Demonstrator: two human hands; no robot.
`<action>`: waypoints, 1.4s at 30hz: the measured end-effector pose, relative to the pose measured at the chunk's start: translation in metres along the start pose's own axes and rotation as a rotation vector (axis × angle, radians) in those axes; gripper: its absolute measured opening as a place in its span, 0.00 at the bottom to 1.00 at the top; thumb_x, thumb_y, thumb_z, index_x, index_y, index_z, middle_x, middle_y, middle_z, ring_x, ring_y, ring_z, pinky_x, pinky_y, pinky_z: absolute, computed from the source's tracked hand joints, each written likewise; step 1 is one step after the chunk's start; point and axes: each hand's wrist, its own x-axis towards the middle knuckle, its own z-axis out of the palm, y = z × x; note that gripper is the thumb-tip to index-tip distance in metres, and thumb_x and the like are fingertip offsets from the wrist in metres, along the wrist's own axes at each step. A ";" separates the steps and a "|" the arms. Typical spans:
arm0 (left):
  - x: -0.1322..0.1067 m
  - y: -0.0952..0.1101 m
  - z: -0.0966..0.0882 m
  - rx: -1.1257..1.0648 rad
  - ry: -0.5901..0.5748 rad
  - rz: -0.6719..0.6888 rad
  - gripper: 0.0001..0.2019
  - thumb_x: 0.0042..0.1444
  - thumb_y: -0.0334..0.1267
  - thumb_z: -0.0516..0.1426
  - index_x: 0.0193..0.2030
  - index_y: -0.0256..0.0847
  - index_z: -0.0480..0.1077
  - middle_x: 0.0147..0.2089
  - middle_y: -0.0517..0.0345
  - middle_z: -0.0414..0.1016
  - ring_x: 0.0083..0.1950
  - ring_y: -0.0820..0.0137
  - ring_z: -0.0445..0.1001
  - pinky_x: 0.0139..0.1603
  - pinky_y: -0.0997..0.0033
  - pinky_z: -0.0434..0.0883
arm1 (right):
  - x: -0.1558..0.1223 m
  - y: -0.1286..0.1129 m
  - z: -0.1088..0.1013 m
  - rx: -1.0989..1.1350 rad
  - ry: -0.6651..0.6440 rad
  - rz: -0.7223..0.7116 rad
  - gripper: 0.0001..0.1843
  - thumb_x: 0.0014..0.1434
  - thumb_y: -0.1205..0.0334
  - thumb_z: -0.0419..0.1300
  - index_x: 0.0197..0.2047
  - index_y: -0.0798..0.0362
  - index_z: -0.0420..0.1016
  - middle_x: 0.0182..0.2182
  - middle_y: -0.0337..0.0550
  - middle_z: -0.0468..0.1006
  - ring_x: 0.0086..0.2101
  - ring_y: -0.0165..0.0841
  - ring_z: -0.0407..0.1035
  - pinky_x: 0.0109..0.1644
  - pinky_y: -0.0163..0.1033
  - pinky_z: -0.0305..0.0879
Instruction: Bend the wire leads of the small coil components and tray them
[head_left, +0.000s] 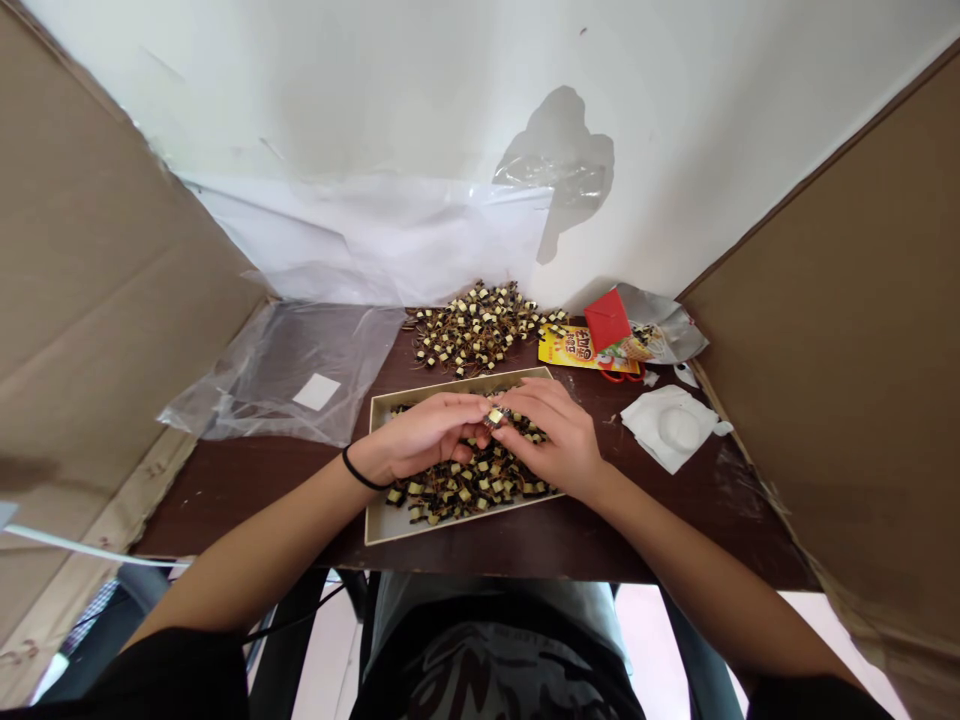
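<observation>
Cream cardboard walls, low and straight, make up the shallow tray [380, 525] I see through the head camera, my only view from over here. It sits near the front edge of a dark brown table [262, 500], holding a heap of small parts [480, 485], yellowish blocks with dark ends. Above that heap, between the two hands, is one small component [495, 417] — pale yellow on its face, dark along its edges. My left hand [435, 435] (the one with a black band [362, 470] at the wrist) has thumb and fingertips pinched on its left side; my right hand [555, 435] has thumb and forefinger closed on it from the right. Behind the tray lies a loose pile [480, 325] of similar parts with brownish wires. To its left, a clear plastic bag [300, 350] bears a white label [316, 391]. On the right I make out a yellow packet [570, 346], a red packet [607, 320], a silver pouch [667, 310] — and, nearer the front, white tissue [645, 425].
</observation>
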 end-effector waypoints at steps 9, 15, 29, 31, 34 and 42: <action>0.000 -0.001 -0.001 -0.001 -0.009 0.025 0.12 0.50 0.42 0.62 0.36 0.35 0.73 0.30 0.56 0.69 0.31 0.75 0.66 0.22 0.82 0.59 | -0.006 0.002 0.000 -0.055 0.011 -0.018 0.10 0.56 0.62 0.61 0.43 0.47 0.74 0.36 0.42 0.79 0.38 0.36 0.72 0.56 0.52 0.62; -0.003 0.000 0.002 0.065 0.031 0.027 0.15 0.45 0.41 0.65 0.39 0.36 0.74 0.30 0.59 0.69 0.30 0.76 0.65 0.23 0.81 0.62 | -0.004 0.000 -0.001 -0.147 0.032 -0.016 0.03 0.56 0.62 0.61 0.36 0.49 0.73 0.31 0.42 0.79 0.33 0.35 0.72 0.52 0.51 0.64; -0.003 -0.001 0.006 0.383 0.114 0.205 0.17 0.48 0.47 0.62 0.38 0.35 0.73 0.27 0.60 0.71 0.22 0.79 0.65 0.22 0.78 0.64 | -0.003 -0.004 -0.005 -0.058 0.076 -0.092 0.07 0.54 0.64 0.63 0.38 0.49 0.73 0.30 0.41 0.78 0.32 0.34 0.72 0.49 0.50 0.67; -0.003 -0.001 0.006 0.383 0.110 0.224 0.18 0.48 0.49 0.62 0.37 0.34 0.72 0.27 0.60 0.71 0.22 0.79 0.65 0.22 0.79 0.64 | -0.003 -0.004 -0.005 -0.051 0.081 -0.098 0.06 0.54 0.64 0.64 0.37 0.50 0.72 0.29 0.41 0.78 0.31 0.34 0.71 0.48 0.49 0.68; -0.003 -0.002 0.005 0.386 0.093 0.248 0.21 0.47 0.52 0.62 0.37 0.34 0.71 0.26 0.62 0.70 0.21 0.79 0.65 0.21 0.79 0.64 | -0.003 -0.003 -0.004 -0.018 0.064 -0.131 0.07 0.53 0.63 0.64 0.36 0.52 0.71 0.28 0.42 0.77 0.31 0.34 0.71 0.45 0.48 0.69; -0.002 -0.002 0.007 0.376 0.124 0.252 0.23 0.46 0.56 0.61 0.31 0.34 0.70 0.24 0.63 0.68 0.20 0.80 0.63 0.20 0.80 0.63 | -0.002 -0.005 -0.003 0.052 0.041 -0.125 0.04 0.55 0.68 0.63 0.34 0.54 0.71 0.27 0.45 0.77 0.30 0.35 0.70 0.36 0.42 0.69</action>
